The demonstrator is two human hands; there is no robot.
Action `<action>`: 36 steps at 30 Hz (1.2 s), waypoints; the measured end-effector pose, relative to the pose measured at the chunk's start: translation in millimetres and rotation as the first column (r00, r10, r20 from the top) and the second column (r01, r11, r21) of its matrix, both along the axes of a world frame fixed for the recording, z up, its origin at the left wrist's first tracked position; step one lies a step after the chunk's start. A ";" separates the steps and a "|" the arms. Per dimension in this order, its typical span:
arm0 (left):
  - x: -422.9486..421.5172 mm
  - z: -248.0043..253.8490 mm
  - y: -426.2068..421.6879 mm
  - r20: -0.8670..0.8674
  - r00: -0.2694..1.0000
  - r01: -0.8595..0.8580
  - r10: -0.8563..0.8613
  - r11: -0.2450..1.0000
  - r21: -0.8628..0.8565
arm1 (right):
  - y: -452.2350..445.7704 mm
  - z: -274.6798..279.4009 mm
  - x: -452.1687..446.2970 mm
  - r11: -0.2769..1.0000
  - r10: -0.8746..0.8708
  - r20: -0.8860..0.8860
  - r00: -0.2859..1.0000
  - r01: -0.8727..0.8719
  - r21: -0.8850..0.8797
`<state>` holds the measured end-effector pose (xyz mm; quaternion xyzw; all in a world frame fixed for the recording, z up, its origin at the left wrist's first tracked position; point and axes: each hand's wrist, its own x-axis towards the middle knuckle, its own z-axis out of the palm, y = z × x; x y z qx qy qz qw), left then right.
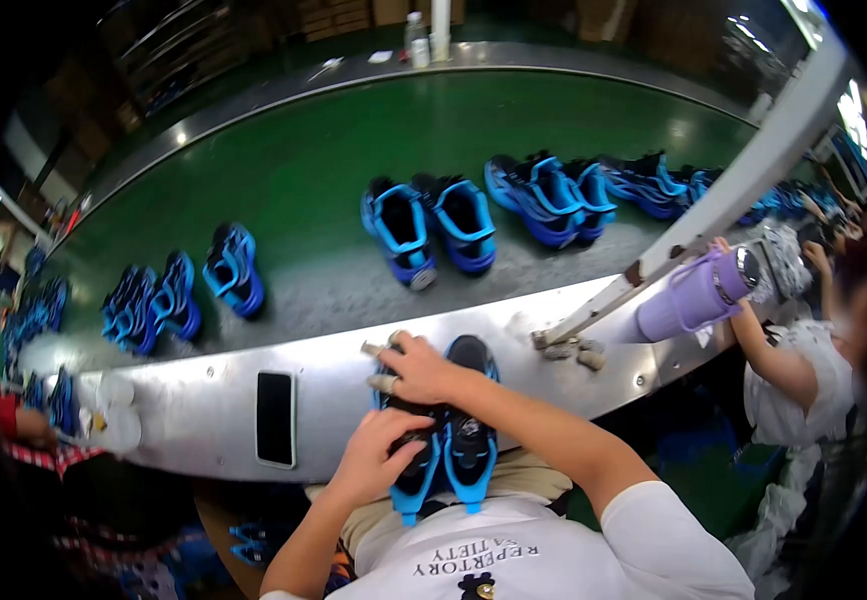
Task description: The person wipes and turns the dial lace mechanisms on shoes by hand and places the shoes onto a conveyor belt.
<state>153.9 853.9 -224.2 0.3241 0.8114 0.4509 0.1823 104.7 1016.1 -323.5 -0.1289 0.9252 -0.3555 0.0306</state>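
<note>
Two blue-and-black sports shoes lie side by side at the bench edge against my lap, toes pointing away. My right hand (422, 370) reaches across the toe of the left-hand shoe (414, 478), its fingers bent over the toe's outer side. Tan finger covers sit on some of its fingertips. Lower on the same shoe, my left hand (379, 450) has curled fingers and a thumb at the lacing area; what lies under the fingertips is hidden. The other shoe (470, 425) rests beside it, partly beneath my right wrist.
A phone (276, 420) lies on the metal bench (339, 365) to the left. On the right are a slanted white post (694, 235), a purple bottle (689, 298) and loose finger covers (591, 355). Several shoes (399, 232) line the green belt (304, 150). Other people work at both sides.
</note>
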 end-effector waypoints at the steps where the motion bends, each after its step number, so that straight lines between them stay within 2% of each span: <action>1: 1.3 3.0 1.9 0.063 0.996 -0.053 0.055 0.998 -0.034 | 1.4 -6.9 -4.1 1.000 0.022 0.008 1.000 -0.022 0.001; 3: 7.6 7.0 7.5 0.045 0.987 -0.153 0.157 0.984 -0.089 | 0.4 -6.7 -1.8 0.999 0.003 -0.028 1.000 -0.002 0.032; 5: -3.5 -3.3 2.1 0.169 0.985 -0.028 0.036 0.998 -0.050 | 1.7 -6.4 -0.1 1.000 -0.007 -0.039 0.999 0.007 0.000; 7: -17.9 -16.2 -9.0 0.338 0.936 0.076 -0.094 0.995 0.067 | 1.5 -1.8 0.1 0.999 -0.002 -0.026 1.000 0.003 0.035; 8: -16.2 -25.7 -11.0 0.413 0.908 0.012 -0.076 0.988 0.155 | 4.3 0.8 -0.8 0.999 0.004 -0.010 1.000 -0.003 0.053; 11: -1.1 -14.4 2.4 0.152 0.979 -0.141 0.135 0.990 0.026 | 4.4 1.4 -1.0 1.000 0.008 -0.002 1.000 -0.008 0.016; 12: -2.5 -10.3 2.4 0.141 0.987 -0.073 0.075 0.997 -0.022 | 4.5 -0.5 -0.4 1.000 -0.002 -0.015 1.000 0.002 0.016; 14: -15.2 -23.6 -6.2 0.316 0.941 0.077 -0.117 0.988 0.137 | 6.2 -9.9 0.2 1.000 0.007 -0.093 0.996 -0.005 0.014; 15: -16.9 -10.8 -6.2 0.254 0.955 0.138 -0.152 0.988 0.071 | 7.9 -8.9 0.3 1.000 0.006 -0.105 0.994 -0.007 -0.006; 16: -13.4 -6.8 -5.0 0.209 0.970 0.115 -0.125 0.992 0.058 | 10.9 -5.2 -1.6 0.997 0.081 -0.156 0.984 -0.076 0.033; 18: -3.9 -10.7 2.8 -0.037 0.999 -0.008 0.007 1.000 -0.011 | 10.9 -0.1 0.7 1.000 0.002 -0.025 1.000 -0.002 -0.005; 19: -0.2 -17.4 3.9 0.020 0.998 -0.061 0.062 0.998 -0.009 | 12.0 2.3 0.7 1.000 -0.006 0.028 1.000 0.006 0.014; 21: -10.4 -18.0 0.6 0.205 0.973 0.104 -0.104 0.995 0.011 | 15.4 14.2 3.5 1.000 0.009 0.063 0.998 -0.009 -0.004; 22: -15.1 -19.3 -2.2 0.252 0.956 0.137 -0.152 0.988 0.075 | 16.4 12.1 2.9 1.000 0.028 0.061 0.998 -0.028 -0.008; 25: -5.0 -15.4 6.9 -0.049 0.999 -0.013 0.021 0.988 0.156 | 20.6 8.4 3.3 0.999 0.048 0.059 0.997 -0.048 -0.003; 26: -2.1 -18.5 8.0 -0.147 0.983 -0.100 0.108 0.993 0.062 | 20.4 9.2 3.1 0.999 0.039 0.058 0.998 -0.039 -0.003; 29: -7.2 -16.2 2.9 0.244 0.969 0.042 -0.032 0.999 -0.035 | 21.8 15.5 4.9 1.000 0.029 0.083 0.996 -0.029 0.000; 30: -12.4 -19.7 -1.0 0.327 0.940 0.093 -0.099 0.995 0.034 | 23.6 16.2 5.4 0.999 0.036 0.084 0.996 -0.036 0.001; 33: -7.5 -16.9 4.0 0.277 0.960 -0.015 -0.035 0.984 0.177 | 23.3 19.0 4.9 0.999 0.032 0.104 0.994 -0.035 0.026; 36: 3.6 -21.9 9.1 -0.046 0.982 -0.185 0.185 0.983 0.006 | 24.4 18.2 3.9 0.999 0.032 0.102 0.994 -0.034 0.021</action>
